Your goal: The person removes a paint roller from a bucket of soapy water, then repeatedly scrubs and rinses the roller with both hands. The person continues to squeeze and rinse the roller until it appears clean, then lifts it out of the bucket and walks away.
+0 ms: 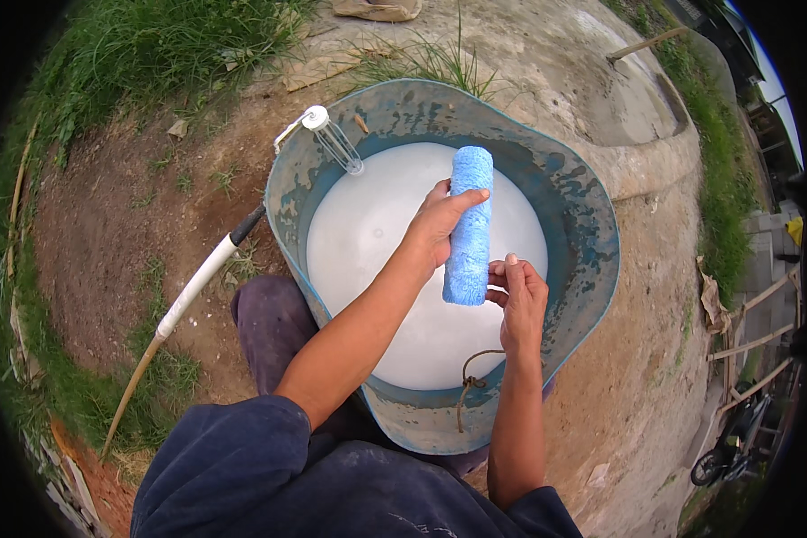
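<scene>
My left hand (438,222) is wrapped round a fluffy light-blue paint roller sleeve (472,215), its thumb across the front. The sleeve stands nearly upright in view, over a blue tub (587,238) of white liquid (377,269). My right hand (520,300) is beside the sleeve's lower end, fingers half curled and thumb raised apart from them. No object shows in it. Whether its fingertips touch the sleeve is hard to make out. A bare roller frame (336,143) with a white wire cage leans inside the tub's far left wall.
The frame's long pole (197,282), partly white, slants down to the left outside the tub. A knotted cord (472,383) hangs over the near rim. Grass (152,72) grows at the far left. A low cement ridge (650,170) curves at right, with wooden poles (753,341) beyond.
</scene>
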`<action>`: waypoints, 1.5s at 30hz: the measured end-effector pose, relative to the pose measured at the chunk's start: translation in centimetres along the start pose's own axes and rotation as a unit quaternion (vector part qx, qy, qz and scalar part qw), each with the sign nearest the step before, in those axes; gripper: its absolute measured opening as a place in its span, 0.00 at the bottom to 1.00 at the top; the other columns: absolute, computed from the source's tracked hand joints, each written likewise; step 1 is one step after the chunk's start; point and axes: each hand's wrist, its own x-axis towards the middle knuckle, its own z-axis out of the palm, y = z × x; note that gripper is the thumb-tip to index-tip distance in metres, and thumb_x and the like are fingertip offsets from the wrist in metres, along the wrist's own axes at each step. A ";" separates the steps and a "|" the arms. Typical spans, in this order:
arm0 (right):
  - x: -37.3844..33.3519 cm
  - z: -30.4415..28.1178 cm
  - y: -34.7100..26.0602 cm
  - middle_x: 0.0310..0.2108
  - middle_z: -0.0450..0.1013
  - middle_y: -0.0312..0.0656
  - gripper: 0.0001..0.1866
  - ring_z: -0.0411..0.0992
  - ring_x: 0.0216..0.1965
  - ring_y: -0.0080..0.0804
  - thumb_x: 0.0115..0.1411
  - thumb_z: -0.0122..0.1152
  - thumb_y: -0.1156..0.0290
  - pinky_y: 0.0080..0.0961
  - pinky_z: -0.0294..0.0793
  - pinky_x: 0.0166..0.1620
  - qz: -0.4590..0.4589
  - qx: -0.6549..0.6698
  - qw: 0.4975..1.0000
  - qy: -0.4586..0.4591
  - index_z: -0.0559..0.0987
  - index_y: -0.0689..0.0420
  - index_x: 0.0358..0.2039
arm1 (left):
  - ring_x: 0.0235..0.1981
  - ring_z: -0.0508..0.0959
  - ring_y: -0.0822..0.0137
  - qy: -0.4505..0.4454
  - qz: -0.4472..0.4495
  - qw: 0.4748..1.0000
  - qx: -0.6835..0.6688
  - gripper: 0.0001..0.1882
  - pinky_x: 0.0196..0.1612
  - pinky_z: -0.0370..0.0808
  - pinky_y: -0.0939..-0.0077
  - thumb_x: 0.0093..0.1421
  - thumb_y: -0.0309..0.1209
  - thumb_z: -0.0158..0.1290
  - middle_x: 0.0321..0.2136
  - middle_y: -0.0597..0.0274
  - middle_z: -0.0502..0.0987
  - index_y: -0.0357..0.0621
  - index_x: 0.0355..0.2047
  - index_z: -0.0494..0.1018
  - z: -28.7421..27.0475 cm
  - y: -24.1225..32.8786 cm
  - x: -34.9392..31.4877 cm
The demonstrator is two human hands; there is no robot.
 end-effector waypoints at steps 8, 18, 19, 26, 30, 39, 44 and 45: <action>-1.5 1.7 0.2 0.42 0.78 0.50 0.38 0.80 0.39 0.36 0.60 0.73 0.55 0.31 0.84 0.41 -0.054 -0.177 0.981 -0.050 0.67 0.64 0.61 | 0.46 0.77 0.56 0.106 0.026 0.994 0.009 0.38 0.47 0.79 0.53 0.54 0.32 0.69 0.46 0.49 0.73 0.35 0.59 0.60 -0.2 -0.3 0.2; -0.9 0.4 0.7 0.46 0.78 0.46 0.26 0.82 0.42 0.35 0.69 0.62 0.63 0.33 0.88 0.42 0.108 0.138 0.976 -0.126 0.69 0.63 0.62 | 0.45 0.77 0.57 0.111 0.078 0.990 0.034 0.38 0.45 0.79 0.54 0.55 0.35 0.69 0.46 0.49 0.72 0.35 0.58 0.60 -0.4 -0.1 0.4; -0.9 0.3 0.7 0.47 0.78 0.46 0.26 0.82 0.42 0.35 0.69 0.62 0.63 0.33 0.88 0.42 0.120 0.157 0.973 -0.115 0.69 0.63 0.62 | 0.45 0.77 0.57 0.106 0.078 0.991 0.026 0.38 0.45 0.79 0.55 0.55 0.36 0.69 0.46 0.49 0.72 0.35 0.58 0.60 -0.5 -0.2 0.5; -1.6 0.8 0.2 0.46 0.77 0.41 0.23 0.81 0.42 0.31 0.69 0.62 0.63 0.27 0.88 0.38 0.067 0.184 0.976 -0.099 0.71 0.57 0.61 | 0.38 0.78 0.62 -0.035 -0.011 0.994 -0.099 0.35 0.40 0.81 0.60 0.55 0.42 0.71 0.39 0.54 0.75 0.37 0.55 0.67 -1.5 0.1 1.6; -1.8 1.0 -0.3 0.44 0.76 0.40 0.19 0.80 0.40 0.29 0.70 0.61 0.63 0.26 0.88 0.37 0.026 0.139 0.986 -0.088 0.73 0.58 0.56 | 0.37 0.79 0.64 -0.038 0.030 0.997 -0.066 0.36 0.37 0.81 0.64 0.55 0.44 0.71 0.38 0.56 0.75 0.38 0.55 0.67 -0.9 0.2 1.1; -2.3 1.5 -1.5 0.42 0.74 0.36 0.10 0.74 0.29 0.22 0.66 0.64 0.71 0.21 0.78 0.30 -0.282 -0.226 0.929 0.085 0.77 0.58 0.46 | 0.42 0.77 0.64 0.002 0.114 0.993 0.028 0.43 0.43 0.80 0.63 0.55 0.40 0.71 0.44 0.54 0.75 0.35 0.62 0.61 0.3 0.8 0.1; -3.9 1.9 -2.8 0.36 0.75 0.40 0.06 0.73 0.25 0.23 0.55 0.69 0.80 0.21 0.76 0.29 -0.269 -0.300 0.915 0.000 0.82 0.61 0.34 | 0.44 0.77 0.62 0.034 0.133 0.988 0.065 0.44 0.45 0.78 0.62 0.54 0.40 0.71 0.45 0.53 0.75 0.35 0.64 0.60 0.3 0.7 0.1; -4.1 2.1 -2.9 0.36 0.75 0.40 0.06 0.74 0.25 0.24 0.56 0.69 0.80 0.22 0.77 0.30 -0.262 -0.310 0.914 0.004 0.82 0.62 0.34 | 0.44 0.77 0.62 0.034 0.125 0.989 0.065 0.45 0.45 0.78 0.63 0.54 0.40 0.72 0.46 0.53 0.75 0.35 0.64 0.60 0.3 0.7 0.1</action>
